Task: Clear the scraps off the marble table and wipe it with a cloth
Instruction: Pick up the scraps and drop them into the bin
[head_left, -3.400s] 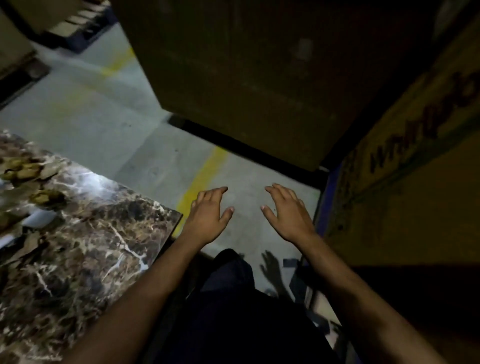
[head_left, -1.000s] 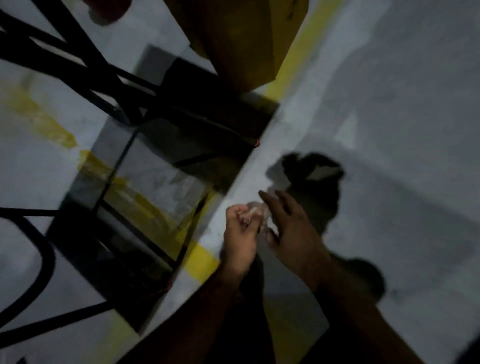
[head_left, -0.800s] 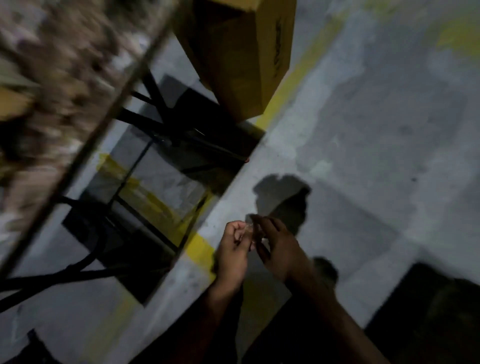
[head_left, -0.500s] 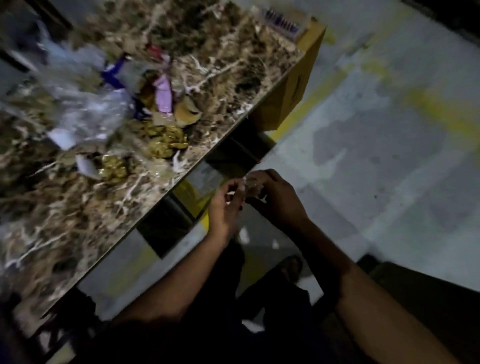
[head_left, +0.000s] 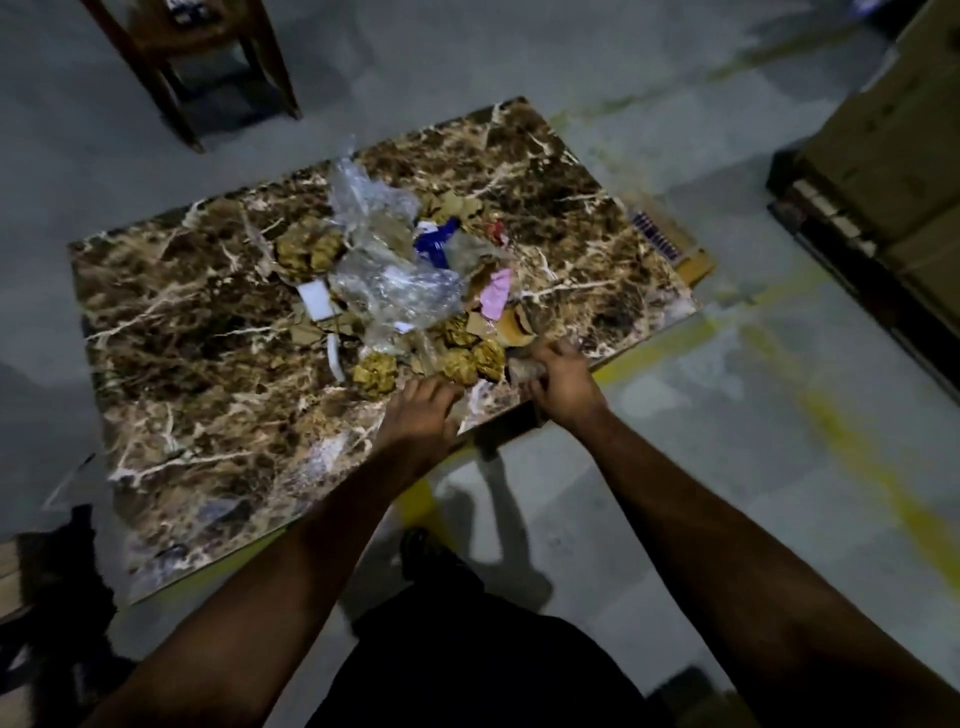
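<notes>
Floor: grey concrete (head_left: 649, 78) with worn yellow lines, dim all round.
Legs: dark trousers (head_left: 483, 660) at 6 o'clock, directly below the camera.
Left hand (head_left: 418, 415): over the table's near edge, fingers bent down toward the slab beside a gold wad; grip cannot be told.
Right hand (head_left: 563, 384): at the same edge toward 4 o'clock, fingers curled round a small pale scrap (head_left: 522, 368).
Marble table (head_left: 197, 364): brown slab with white veins, tilted across the centre.
Scraps (head_left: 400, 291): heaped mid-table; crumpled clear plastic, gold foil wads, cardboard bits, one blue piece, one pink piece, one white piece.
Cardboard box (head_left: 670, 244): just past the table's edge at 2 o'clock.
Wooden stand (head_left: 176, 57): legs at 11 o'clock, well apart.
Stacked cartons (head_left: 893, 156): far edge at 2 o'clock.
</notes>
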